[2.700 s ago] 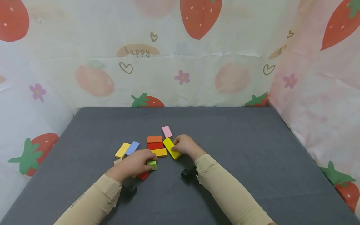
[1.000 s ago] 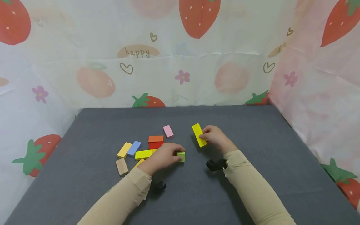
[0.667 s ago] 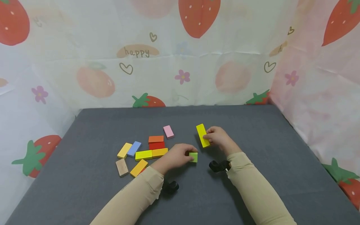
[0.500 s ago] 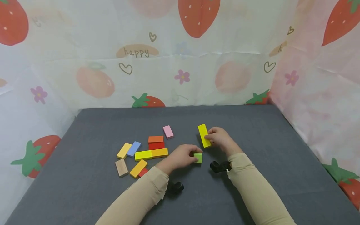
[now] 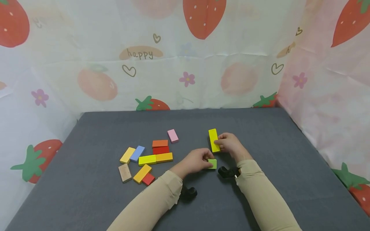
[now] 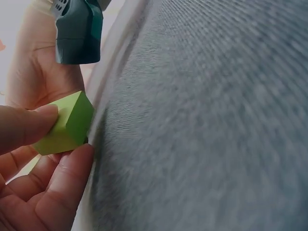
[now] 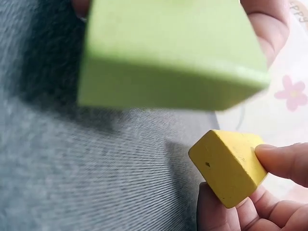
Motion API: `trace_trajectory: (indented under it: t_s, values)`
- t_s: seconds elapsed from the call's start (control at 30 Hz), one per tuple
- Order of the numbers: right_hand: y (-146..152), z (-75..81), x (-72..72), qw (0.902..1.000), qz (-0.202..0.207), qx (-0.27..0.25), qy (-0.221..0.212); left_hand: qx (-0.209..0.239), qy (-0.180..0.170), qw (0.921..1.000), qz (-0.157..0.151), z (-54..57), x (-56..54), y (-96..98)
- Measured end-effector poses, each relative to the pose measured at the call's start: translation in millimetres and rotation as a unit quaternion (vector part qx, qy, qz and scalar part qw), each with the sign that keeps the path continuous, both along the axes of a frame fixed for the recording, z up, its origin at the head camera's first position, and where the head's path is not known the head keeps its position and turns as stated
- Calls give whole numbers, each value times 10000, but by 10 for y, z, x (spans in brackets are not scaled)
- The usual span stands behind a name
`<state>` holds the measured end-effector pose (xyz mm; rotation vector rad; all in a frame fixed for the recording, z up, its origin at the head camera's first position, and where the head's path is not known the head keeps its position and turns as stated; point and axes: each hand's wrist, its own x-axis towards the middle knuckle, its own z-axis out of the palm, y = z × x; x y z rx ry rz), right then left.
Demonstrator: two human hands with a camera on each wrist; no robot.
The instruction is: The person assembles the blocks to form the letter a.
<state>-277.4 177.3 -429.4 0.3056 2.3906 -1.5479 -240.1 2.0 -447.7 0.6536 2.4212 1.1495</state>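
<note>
My left hand (image 5: pixel 194 162) pinches a lime-green block (image 5: pixel 212 164) between thumb and fingers, right of the middle of the table. Just behind and to the right, my right hand (image 5: pixel 233 146) grips a long yellow block (image 5: pixel 214 140) by its right side. The two blocks are close together but apart in the head view. From the left wrist, the green block (image 6: pixel 67 125) shows with the thumb on one face and fingers underneath. In the right wrist view the yellow block (image 7: pixel 228 166) sits between thumb and fingers, while the green block (image 7: pixel 173 62) looms large at the top.
To the left on the grey tabletop (image 5: pixel 260 128) lie an orange block (image 5: pixel 160 143), a red block (image 5: pixel 161 150), a pink block (image 5: pixel 172 136), a blue block (image 5: pixel 137 153), a bare wooden block (image 5: pixel 125 173) and several yellow ones. A small red block (image 5: pixel 148 179) lies near my left sleeve.
Both hands have moved right, carrying the green and yellow blocks away from the other blocks. Over the last half second they drift slightly further right and nearer me. The blocks left behind are uncovered.
</note>
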Motion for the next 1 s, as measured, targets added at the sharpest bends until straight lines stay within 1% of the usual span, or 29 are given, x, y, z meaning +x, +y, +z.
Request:
trace_trajectory:
  t_s: [0.1,0.33,0.4,0.57,0.67,0.87,1.0]
  values:
    - [18,-49,-8,10000,-22,-6,-54,-2,9,10000,11,-19,4,34]
    - [26,-111,4,10000,36,-4,35,-58,206,9997,97,-51,23,74]
    - [24,-114,13,10000,37,25,35,-38,191,9997,118,-49,30,76]
    - [21,-138,5,9999,0,158,44,-5,105,9999,12,-47,37,68]
    - [22,-150,-3,9998,-42,205,54,-41,132,9999,11,-51,39,69]
    - [17,-104,35,9996,-22,244,120,-315,495,9981,166,-38,41,74]
    - [17,-101,39,9995,-79,301,94,-368,556,9975,250,-25,44,75]
